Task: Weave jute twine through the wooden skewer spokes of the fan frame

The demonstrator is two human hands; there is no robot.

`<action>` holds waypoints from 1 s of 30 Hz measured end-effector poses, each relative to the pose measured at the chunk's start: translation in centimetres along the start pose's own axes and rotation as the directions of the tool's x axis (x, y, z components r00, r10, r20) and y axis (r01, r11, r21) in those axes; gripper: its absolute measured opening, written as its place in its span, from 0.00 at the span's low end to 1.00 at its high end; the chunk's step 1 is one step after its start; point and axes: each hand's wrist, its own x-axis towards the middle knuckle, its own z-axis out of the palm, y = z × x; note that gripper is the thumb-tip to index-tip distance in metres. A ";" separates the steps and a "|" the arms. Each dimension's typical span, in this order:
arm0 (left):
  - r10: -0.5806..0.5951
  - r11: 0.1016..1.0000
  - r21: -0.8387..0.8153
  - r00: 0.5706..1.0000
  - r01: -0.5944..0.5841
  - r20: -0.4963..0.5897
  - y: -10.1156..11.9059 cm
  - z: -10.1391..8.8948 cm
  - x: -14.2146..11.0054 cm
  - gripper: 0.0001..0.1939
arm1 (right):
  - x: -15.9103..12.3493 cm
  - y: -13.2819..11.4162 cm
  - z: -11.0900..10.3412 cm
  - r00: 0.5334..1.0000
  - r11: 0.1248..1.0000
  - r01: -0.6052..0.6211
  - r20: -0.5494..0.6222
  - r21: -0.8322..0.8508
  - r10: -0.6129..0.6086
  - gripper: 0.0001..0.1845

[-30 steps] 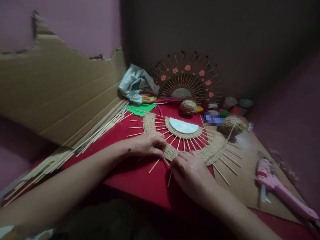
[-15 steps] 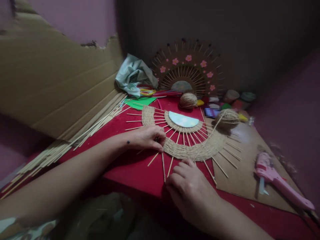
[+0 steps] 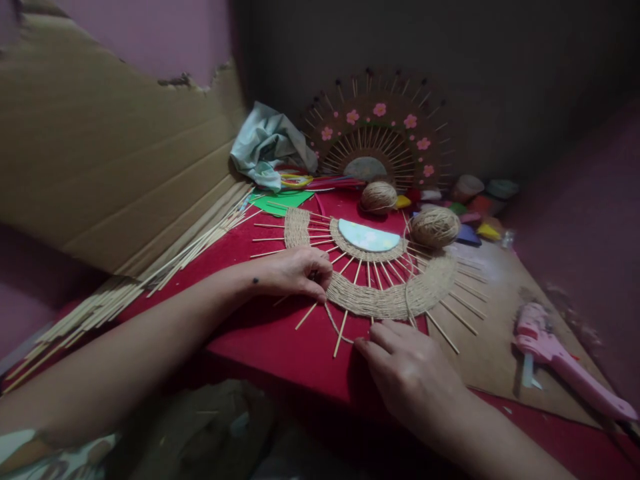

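**Left hand (image 3: 306, 272) on a half-round fan of pale sticks and woven beige twine (image 3: 370, 298), right hand (image 3: 413, 370) pinching its strand**

The left hand's thumb and fingers close on the fan's woven band. The right hand's fingers, bunched together, pinch a thin beige twine strand (image 3: 336, 323) that sags between both hands. The fan lies just beyond them on the red-covered desk (image 3: 240, 347), a pale-blue half-disc (image 3: 369, 235) at its centre. Beyond the right hand sits a round beige twine ball (image 3: 436, 227). Right of that hand, a pink plastic glue gun (image 3: 555, 357) rests on a flat brown board (image 3: 493, 333). Left of the left hand lie thin pale loose sticks (image 3: 115, 300). Farthest from both hands stands a dark-brown, pink-flowered fan (image 3: 379, 111).
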 end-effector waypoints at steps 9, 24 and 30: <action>0.016 0.998 -0.053 1.000 -0.016 0.006 0.0 0.0 0.2 0.08 | -1.2 2.3 -1.6 0.983 0.982 -0.182 -0.007 0.049 0.182 0.14; 0.273 0.937 0.223 0.962 -0.271 0.020 6.3 2.9 1.6 0.09 | -3.4 2.8 -2.3 0.983 0.975 -0.185 0.022 0.121 0.183 0.13; 0.263 0.906 0.332 0.964 -0.263 0.044 6.7 5.4 3.1 0.09 | -4.6 2.0 -2.7 0.983 0.976 -0.181 0.054 0.120 0.176 0.12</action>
